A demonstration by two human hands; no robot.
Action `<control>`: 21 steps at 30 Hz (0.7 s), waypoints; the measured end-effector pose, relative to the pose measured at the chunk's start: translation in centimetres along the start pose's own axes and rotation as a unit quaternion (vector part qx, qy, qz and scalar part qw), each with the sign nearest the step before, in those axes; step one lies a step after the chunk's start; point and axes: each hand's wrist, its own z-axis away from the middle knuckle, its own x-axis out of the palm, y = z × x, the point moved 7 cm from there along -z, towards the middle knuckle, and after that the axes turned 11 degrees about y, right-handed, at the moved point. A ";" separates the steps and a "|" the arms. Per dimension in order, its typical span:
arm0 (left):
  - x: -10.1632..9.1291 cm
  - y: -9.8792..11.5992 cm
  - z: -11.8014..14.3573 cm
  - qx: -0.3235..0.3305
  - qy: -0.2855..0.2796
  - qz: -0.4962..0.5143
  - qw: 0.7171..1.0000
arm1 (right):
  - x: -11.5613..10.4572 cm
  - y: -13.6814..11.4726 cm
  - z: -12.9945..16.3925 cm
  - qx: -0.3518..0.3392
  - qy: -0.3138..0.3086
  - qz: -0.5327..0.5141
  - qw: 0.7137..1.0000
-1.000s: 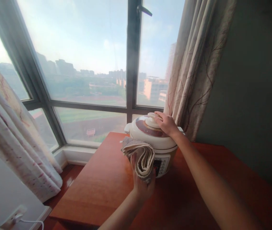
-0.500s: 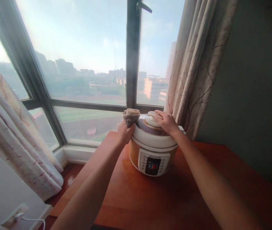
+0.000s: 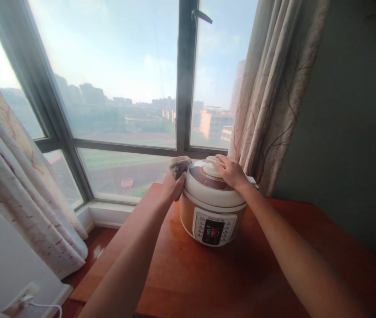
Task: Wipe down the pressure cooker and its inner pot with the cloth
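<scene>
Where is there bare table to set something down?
Bare tabletop lies before the electric cooker, between left forearm and right forearm; right of the latter, toward the dark wall; and, narrowly, left of the left forearm. Crowded: the cooker's left side, where the left hand grips a cloth, and its lid knob, under the right hand.

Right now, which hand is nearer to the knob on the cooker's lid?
Right. The right hand rests on the knob; the left hand is farther off, left of it, holding a cloth at the cooker's side.
</scene>
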 end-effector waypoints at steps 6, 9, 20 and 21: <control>-0.7 -0.8 8.1 0.154 0.146 -0.011 0.977 | 0.0 0.0 0.0 -0.010 0.000 0.001 1.000; 0.3 0.6 10.5 0.252 0.142 0.007 0.957 | -0.1 -0.1 0.1 -0.014 0.005 -0.002 1.000; 4.8 7.3 -3.9 0.206 -0.137 -0.081 0.966 | -0.3 0.1 -0.1 0.000 -0.002 0.005 1.000; 5.2 6.5 -5.3 0.155 -0.158 -0.044 0.974 | -0.3 0.1 -0.1 0.001 0.001 0.004 1.000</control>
